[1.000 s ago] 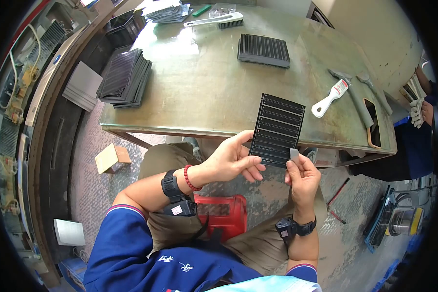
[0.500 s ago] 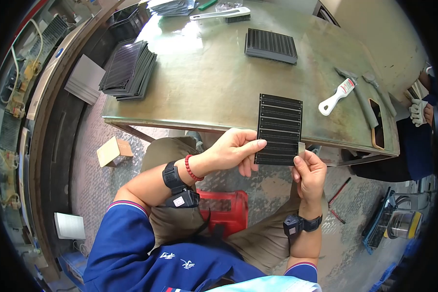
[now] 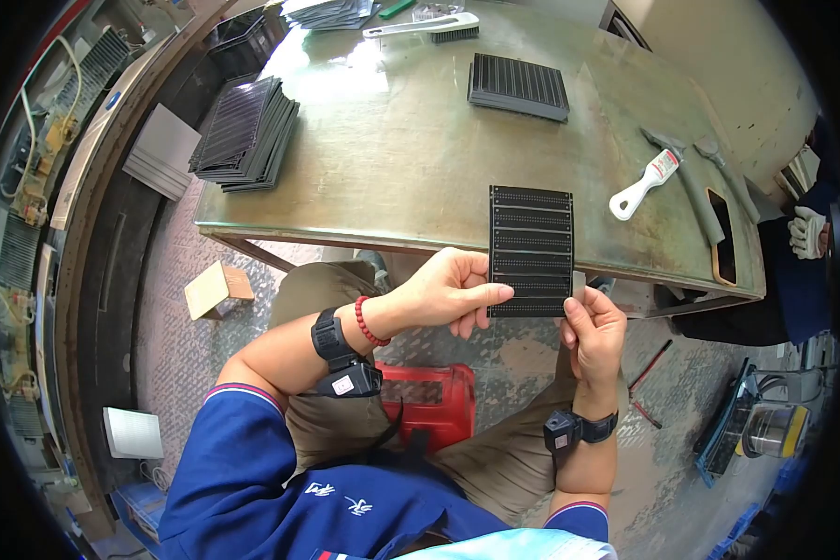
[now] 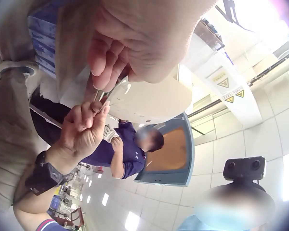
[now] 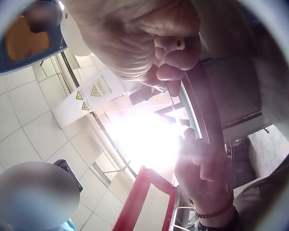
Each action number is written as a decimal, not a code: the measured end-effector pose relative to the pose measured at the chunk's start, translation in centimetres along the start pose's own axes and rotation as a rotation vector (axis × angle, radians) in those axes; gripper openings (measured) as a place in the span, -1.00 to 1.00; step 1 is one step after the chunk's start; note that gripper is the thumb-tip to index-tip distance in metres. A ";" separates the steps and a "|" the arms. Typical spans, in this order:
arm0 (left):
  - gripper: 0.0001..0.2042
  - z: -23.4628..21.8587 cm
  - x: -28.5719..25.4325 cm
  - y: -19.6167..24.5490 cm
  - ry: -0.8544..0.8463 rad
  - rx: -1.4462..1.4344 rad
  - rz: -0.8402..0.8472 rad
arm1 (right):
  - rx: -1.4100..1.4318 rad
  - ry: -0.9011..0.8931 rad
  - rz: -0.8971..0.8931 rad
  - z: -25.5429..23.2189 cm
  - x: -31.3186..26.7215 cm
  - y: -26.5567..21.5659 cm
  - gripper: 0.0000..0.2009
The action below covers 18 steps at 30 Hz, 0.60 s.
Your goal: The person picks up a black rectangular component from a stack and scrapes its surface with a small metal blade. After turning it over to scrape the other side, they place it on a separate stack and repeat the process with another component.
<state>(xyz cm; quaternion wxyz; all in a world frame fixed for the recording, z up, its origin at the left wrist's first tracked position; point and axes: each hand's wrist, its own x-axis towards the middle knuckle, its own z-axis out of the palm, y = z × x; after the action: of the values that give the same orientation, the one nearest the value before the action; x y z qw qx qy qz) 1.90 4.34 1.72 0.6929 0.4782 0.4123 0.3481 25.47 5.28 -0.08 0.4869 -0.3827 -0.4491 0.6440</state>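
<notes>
In the head view, the left hand [image 3: 448,294] gripped the black panel [image 3: 531,238] by its lower left edge, thumb flat on its face, other fingers partly hidden; the right hand [image 3: 595,331] pinched its lower right corner, with a small grey piece [image 3: 579,282] just beside it; the panel stood raised before the near edge of the table [image 3: 373,168], where two dark stacks lay apart; the right wrist view showed a hole in a light piece [image 5: 179,44] among the fingers, but glare hid the panel there.
</notes>
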 end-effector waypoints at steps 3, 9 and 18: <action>-0.77 0.2 0.0 0.3 -0.003 0.025 -0.025 | -0.026 0.011 -0.004 0.2 0.0 0.0 -0.92; -0.76 0.1 0.0 0.0 -0.004 -0.008 -0.032 | -0.119 0.084 -0.035 -0.1 0.0 0.2 -0.93; -0.74 0.2 0.1 0.0 -0.079 -0.017 -0.065 | -0.156 0.098 -0.025 -0.1 0.1 0.4 -0.93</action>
<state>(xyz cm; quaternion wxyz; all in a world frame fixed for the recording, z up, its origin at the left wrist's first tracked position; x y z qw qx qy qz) 2.07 4.33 1.72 0.7236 0.4721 0.3971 0.3095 25.39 5.33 -0.46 0.4850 -0.4447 -0.4784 0.5815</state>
